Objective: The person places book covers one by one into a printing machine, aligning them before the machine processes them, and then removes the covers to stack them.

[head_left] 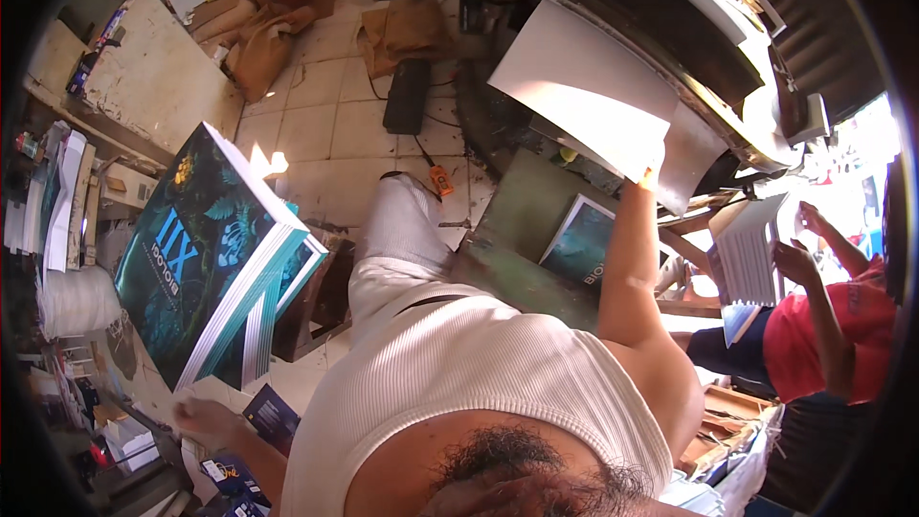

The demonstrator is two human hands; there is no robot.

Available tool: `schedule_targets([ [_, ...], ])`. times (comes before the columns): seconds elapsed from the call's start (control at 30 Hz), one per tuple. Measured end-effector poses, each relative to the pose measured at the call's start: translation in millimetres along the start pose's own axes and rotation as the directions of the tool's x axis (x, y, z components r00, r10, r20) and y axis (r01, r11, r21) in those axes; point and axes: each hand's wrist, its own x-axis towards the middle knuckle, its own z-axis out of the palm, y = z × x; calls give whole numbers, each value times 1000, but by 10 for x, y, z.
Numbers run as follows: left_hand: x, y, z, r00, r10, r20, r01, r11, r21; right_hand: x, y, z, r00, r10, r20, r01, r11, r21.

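Far out between 8 and 9 o'clock sits a white roll. Next to it, at 9 o'clock, the books lean in a tilted stack, the front one showing a dark teal cover with blue print. Just below them, at 8 o'clock, is the left hand, its fingers blurred; I cannot tell whether they are spread or curled, or touch the stack. A dark booklet lies near it. At 11 o'clock a black box is on the floor. At 3 o'clock a teal book lies on the green bench. Above it, between 1 and 2, slants a white sheet; the right hand is at its lower corner, glare hiding whether it pinches. Farther right, a co-worker in red holds pages.
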Motion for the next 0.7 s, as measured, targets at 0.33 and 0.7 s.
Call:
schedule_targets([
  [0.33,-2142,1106,-313,346,14,938,286,951,-120,587,53,878,977,-166,134,170,985,-15],
  [0.7,-1300,3408,487,403,665,628,255,578,-775,677,-515,253,958,-97,269,107,994,-22],
])
